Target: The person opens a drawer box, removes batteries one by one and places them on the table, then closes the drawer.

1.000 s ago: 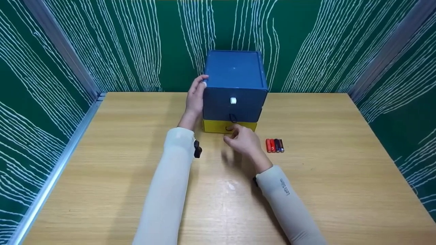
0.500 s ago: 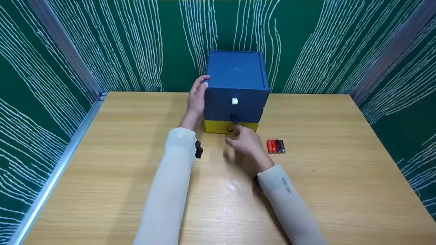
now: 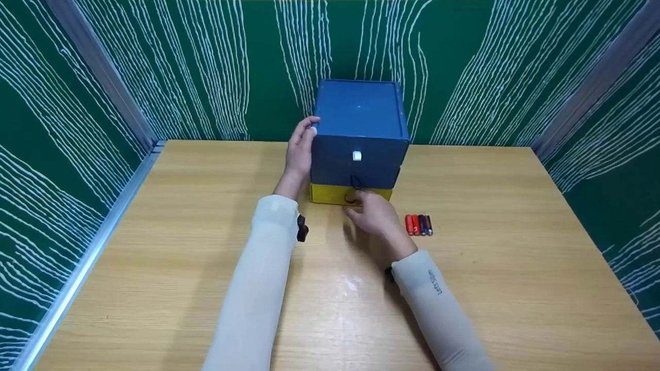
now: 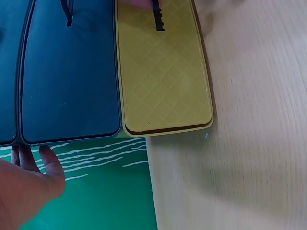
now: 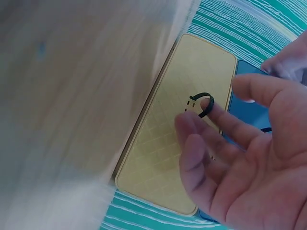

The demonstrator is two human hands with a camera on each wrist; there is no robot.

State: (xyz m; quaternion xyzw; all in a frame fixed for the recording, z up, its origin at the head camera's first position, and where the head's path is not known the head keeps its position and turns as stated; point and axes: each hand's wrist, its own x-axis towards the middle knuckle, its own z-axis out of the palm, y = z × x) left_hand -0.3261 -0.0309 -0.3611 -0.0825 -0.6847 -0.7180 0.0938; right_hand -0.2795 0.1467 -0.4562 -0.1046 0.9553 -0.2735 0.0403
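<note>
Right grip: my right grip [image 3: 377, 214] is partly curled, one fingertip passed through a black loop [image 5: 211, 104], the other fingers bent close by.
Yellow drawer: directly ahead of that grip, the yellow drawer [image 3: 325, 194] sits lowest in the stack, its quilted front bearing the loop.
Left grip: my left grip [image 3: 299, 154] is spread, fingers resting along the left side of the blue cabinet [image 3: 361, 111].
Blue cabinet: it stands above the yellow drawer, beyond my right grip, with a white knob [image 3: 357, 155] and, lower, a second black loop [image 4: 68, 13].
Batteries: four batteries [image 3: 418, 225], two red and two dark, lie in a row right of my right grip.
Table: the wooden table [image 3: 490, 283] spreads beneath both grips.
</note>
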